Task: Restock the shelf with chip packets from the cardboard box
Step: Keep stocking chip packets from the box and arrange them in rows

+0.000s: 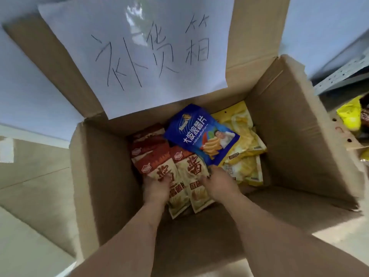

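**A:** Which step are we at?

**B:** The pick, I'd say. Both arms reach down into the open cardboard box (295, 136), which fills the middle of the frame. The left hand (157, 188) lies on the red-and-cream chip packets (179, 172) at lower centre, fingers bent over the top of one. The right hand (219, 184) is just beside it, fingertips at the bottom edge of the blue chip packet (201, 134).

**A:** Has either hand clamped on anything?

**B:** The left looks curled onto a red-and-cream packet, though whether it has a real hold I cannot tell. The right touches the blue packet's edge; its fingers are hidden from above, so I cannot tell if they pinch it.

**A:** What else is in the box?

**B:** Yellow chip packets (245, 144) lie right of centre, partly under the blue one. A white paper sign (139, 47) with handwriting is stuck to the raised flap at the top.

**A:** And the shelf?

**B:** A grey shelf (343, 72) shows at the upper right edge, well apart from the hands. Next move calls for a firm grip, lifting clear of the box walls, then carrying right.
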Action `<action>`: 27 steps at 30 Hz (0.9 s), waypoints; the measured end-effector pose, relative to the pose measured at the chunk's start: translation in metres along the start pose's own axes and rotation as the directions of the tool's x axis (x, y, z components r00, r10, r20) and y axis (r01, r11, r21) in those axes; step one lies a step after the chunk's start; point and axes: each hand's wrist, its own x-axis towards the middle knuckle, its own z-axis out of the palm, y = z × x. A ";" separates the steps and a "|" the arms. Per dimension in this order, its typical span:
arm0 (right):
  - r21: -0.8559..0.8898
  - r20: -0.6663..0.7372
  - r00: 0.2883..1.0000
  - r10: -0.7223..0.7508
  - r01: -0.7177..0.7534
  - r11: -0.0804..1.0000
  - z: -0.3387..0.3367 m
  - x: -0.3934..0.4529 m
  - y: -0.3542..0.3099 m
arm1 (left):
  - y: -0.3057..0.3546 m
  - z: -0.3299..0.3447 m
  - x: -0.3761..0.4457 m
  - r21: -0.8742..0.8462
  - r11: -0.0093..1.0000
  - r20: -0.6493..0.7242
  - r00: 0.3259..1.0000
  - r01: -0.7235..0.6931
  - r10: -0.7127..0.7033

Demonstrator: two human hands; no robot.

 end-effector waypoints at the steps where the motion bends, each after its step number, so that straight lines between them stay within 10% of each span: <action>1: 0.014 0.025 0.999 0.036 -0.036 0.999 0.018 0.014 0.004 | -0.011 0.009 0.017 -0.053 0.997 0.017 0.998 0.059 -0.058; 17: 0.177 0.041 0.902 0.430 -0.430 0.885 0.093 0.072 0.027 | -0.060 0.046 0.089 -0.384 0.874 0.015 0.949 0.297 -0.316; 27: 0.424 0.273 0.928 0.252 -0.352 0.834 0.080 0.047 0.028 | -0.053 0.030 0.058 -0.352 0.902 0.323 0.937 0.252 -0.135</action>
